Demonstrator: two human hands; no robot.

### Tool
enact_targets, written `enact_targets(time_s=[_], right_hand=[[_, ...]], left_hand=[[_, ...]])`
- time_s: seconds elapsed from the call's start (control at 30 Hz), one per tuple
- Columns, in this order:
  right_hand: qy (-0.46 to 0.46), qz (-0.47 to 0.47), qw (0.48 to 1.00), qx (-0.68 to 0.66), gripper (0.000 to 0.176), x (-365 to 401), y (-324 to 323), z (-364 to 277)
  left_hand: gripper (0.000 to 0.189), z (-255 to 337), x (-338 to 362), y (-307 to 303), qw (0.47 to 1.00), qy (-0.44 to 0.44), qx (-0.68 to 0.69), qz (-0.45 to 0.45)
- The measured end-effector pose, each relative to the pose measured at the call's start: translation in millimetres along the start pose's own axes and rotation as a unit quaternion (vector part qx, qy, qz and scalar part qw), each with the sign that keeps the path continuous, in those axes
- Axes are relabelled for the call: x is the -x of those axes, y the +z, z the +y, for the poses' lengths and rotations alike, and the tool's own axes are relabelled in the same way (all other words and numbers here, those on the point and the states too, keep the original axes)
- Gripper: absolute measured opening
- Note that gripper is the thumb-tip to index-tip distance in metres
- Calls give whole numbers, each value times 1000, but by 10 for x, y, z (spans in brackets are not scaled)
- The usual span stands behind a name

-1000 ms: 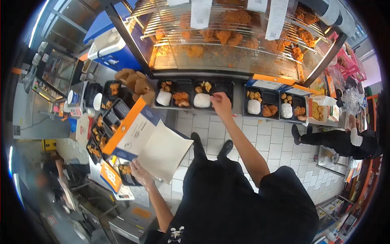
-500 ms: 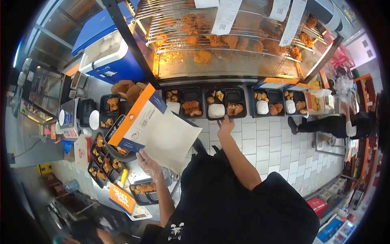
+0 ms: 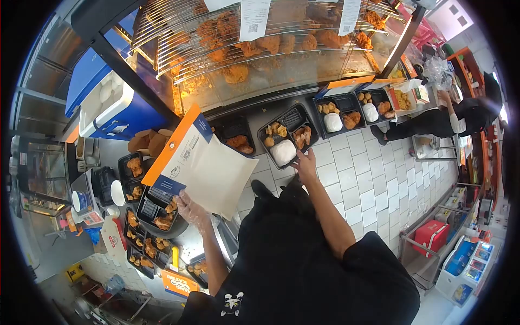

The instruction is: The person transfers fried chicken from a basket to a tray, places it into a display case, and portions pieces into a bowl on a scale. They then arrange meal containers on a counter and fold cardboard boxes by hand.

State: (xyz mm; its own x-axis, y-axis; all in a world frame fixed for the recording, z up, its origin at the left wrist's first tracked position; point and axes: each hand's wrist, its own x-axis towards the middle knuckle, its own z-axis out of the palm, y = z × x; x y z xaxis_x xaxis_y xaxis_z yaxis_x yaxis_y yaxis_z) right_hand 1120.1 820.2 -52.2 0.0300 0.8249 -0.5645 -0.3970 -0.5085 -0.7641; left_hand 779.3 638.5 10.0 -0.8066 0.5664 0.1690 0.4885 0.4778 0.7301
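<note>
Holds a big paper sleeve (image 3: pixel 216 173) in the left hand (image 3: pixel 192 211), pinched near its orange edge, with a clear glove on. See a round mark, a square code and tiny words on the sleeve, too small to read.

Grips the near rim of a black tray (image 3: pixel 293 117) with the bare right hand (image 3: pixel 306 167), fingers close together. Carries a white lump (image 3: pixel 283 153), crispy chicken (image 3: pixel 302 136) and small brown bits in the tray, at a slant by the edge of the counter (image 3: pixel 266 111), between a half-hidden tray (image 3: pixel 235 124) and two filled trays (image 3: pixel 344 101).

Reads "KATSU" in white on an orange box (image 3: pixel 181 283) low down on the left. See paper slips (image 3: pixel 254 20) hanging on the hot case (image 3: pixel 281 81), with square codes and print too small to read. See a person in black (image 3: pixel 474 116) well off to the right.
</note>
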Motion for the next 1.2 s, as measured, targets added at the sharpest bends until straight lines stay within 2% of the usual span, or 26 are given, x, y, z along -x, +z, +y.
enact_targets(time_s=[0.03,0.1,0.17,0.2,0.3,0.33,0.4,0.5,0.53,0.63,0.67,0.7,0.73,0.77,0.83,0.87,0.9,0.97,1.07,1.17,1.2], right_hand=[[-1,-4,1000,9,46,58,33,-122],[0,-12,1000,26,45,248,80,-385],[-16,-13,998,53,44,404,36,-619],[-24,-14,997,67,43,480,-7,-719],[-42,12,995,95,48,703,-175,-1020],[-25,18,991,129,50,728,-299,-1093],[-34,17,994,103,49,888,-373,-1283],[-38,21,993,111,47,1054,-444,-1441],[-37,22,992,116,47,1074,-453,-1457],[-30,11,992,119,46,1006,-438,-1335],[-16,9,993,114,47,961,-408,-1263],[6,13,996,88,48,858,-401,-1117],[26,-8,996,88,50,839,-332,-1075],[41,-30,995,88,51,781,-254,-1066],[83,-44,994,50,46,589,-182,-883],[91,-61,993,36,44,492,-155,-797],[111,-61,992,16,42,340,-170,-651],[121,-73,990,-21,37,245,-100,-609],[138,-60,986,-73,33,53,-49,-533],[136,-38,985,-96,30,-77,-26,-547],[133,-8,987,-93,30,-114,-11,-566]], left_hand=[[33,234,-27,-23,992,-83,94,0],[34,677,-16,8,975,-141,172,13],[34,1020,28,139,983,-94,149,44],[38,896,10,257,976,-94,193,-14],[37,1107,-10,619,985,-21,168,-27],[36,1210,19,683,980,-36,191,-37],[35,1461,48,844,967,-64,242,-56],[35,1472,144,1244,977,-18,193,-82],[38,1602,192,1342,980,25,181,-82],[28,1373,347,2083,981,47,173,-73],[27,1118,372,2496,942,-9,325,-86],[26,797,395,2945,877,-67,466,-100],[25,753,369,3076,813,-106,559,-125],[24,797,332,3137,738,-151,642,-142],[21,905,293,3057,632,-210,720,-194],[21,1237,306,2789,584,-290,735,-185],[29,984,199,2928,674,-121,665,-298],[32,964,125,2987,588,-106,733,-326],[31,1014,125,3055,725,-178,626,-224],[32,1092,69,3058,608,-213,714,-274],[33,986,84,3118,755,-110,594,-255]])
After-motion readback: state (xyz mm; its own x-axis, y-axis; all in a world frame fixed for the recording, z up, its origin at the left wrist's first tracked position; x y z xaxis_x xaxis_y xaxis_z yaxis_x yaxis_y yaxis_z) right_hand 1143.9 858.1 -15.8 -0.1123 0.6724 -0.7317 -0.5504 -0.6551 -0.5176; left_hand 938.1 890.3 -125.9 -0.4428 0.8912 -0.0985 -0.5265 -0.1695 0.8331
